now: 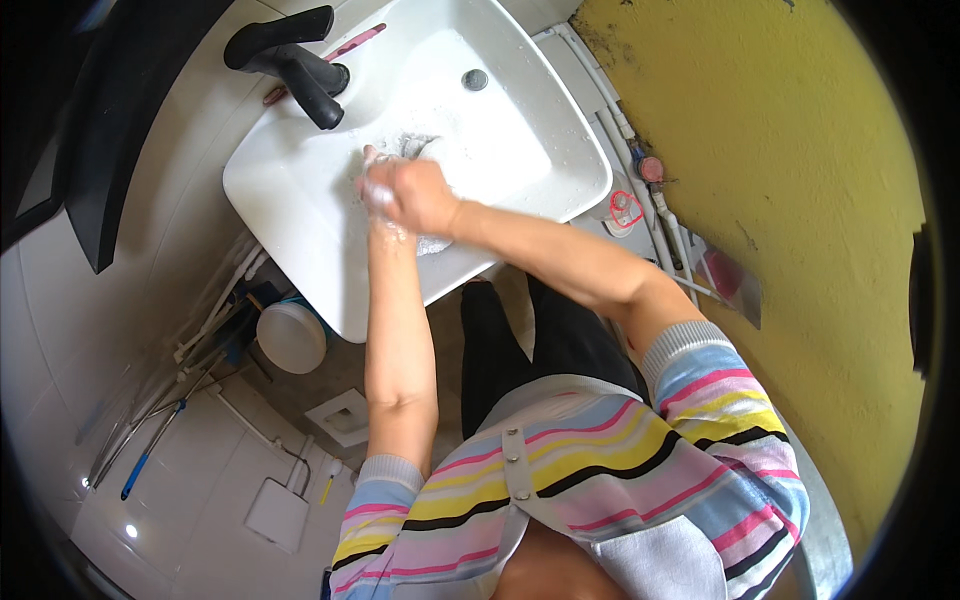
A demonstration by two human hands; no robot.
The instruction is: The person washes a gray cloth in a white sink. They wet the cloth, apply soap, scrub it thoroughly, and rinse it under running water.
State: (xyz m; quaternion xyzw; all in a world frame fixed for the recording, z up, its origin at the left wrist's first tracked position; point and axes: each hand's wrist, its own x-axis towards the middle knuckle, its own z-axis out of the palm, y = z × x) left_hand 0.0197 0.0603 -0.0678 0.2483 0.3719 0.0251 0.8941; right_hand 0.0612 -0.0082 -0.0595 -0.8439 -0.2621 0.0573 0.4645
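Over the white washbasin (pixel 540 82), my right hand (pixel 420 191) is curled into a fist, slightly blurred. It closes on a wet white cloth (pixel 429 150) against my left hand (pixel 369 161). White lather sits between the fingers and runs onto the left wrist. Most of my left hand is hidden beneath the right, with one fingertip pointing towards the tap. The cloth shows on both sides of the hands, resting on the basin floor. A black mixer tap (pixel 322 97) stands just beyond the hands, its spout over the basin. The metal drain (pixel 475 79) lies farther right.
A slim pink-handled item (pixel 358 42) lies behind the tap. White pipes (pixel 619 139) and a red-capped meter (pixel 651 169) run along the yellow wall (pixel 795 150). A clear bottle with a red handle (pixel 625 210) stands right of the basin, a white bucket (pixel 291 337) below left.
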